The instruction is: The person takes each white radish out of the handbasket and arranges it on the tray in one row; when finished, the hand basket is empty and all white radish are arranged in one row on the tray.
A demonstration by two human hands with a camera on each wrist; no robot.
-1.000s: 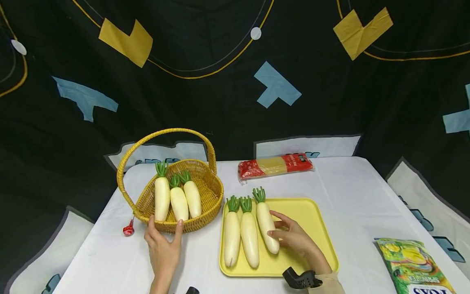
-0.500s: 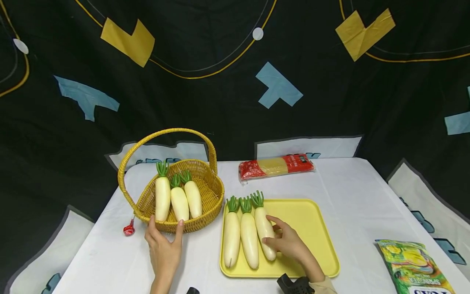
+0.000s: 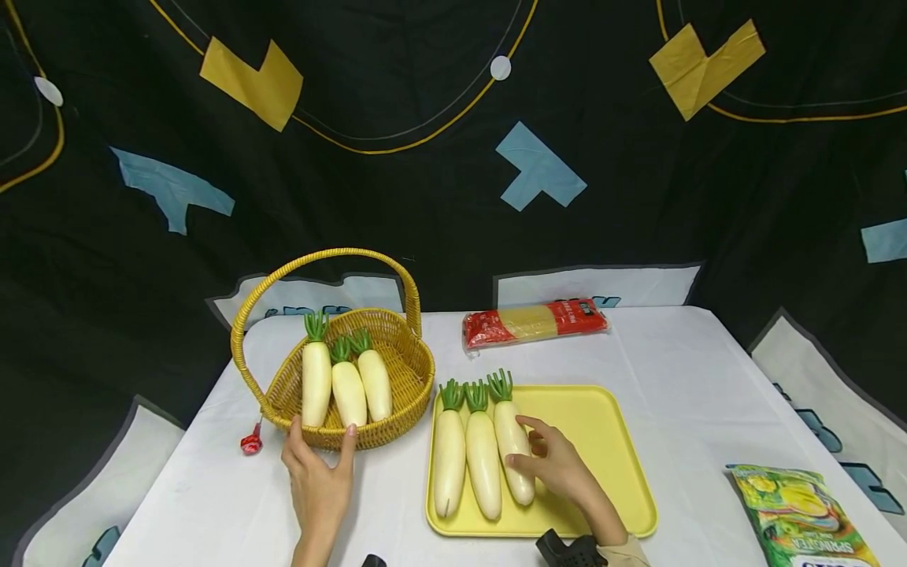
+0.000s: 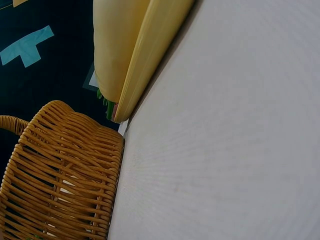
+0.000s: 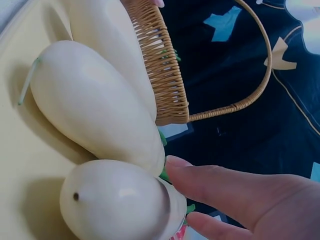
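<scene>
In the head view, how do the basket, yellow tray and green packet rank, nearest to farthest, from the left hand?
From the left hand:
1. Basket: touching it, just ahead.
2. Yellow tray: to its right.
3. Green packet: far right.

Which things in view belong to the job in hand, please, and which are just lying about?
Seemingly in the job:
wicker basket, touched by the left grip
three basket radishes
yellow tray
three tray radishes, the rightmost one in the right grip

Apparently lying about:
red packet
green packet
small red item
</scene>
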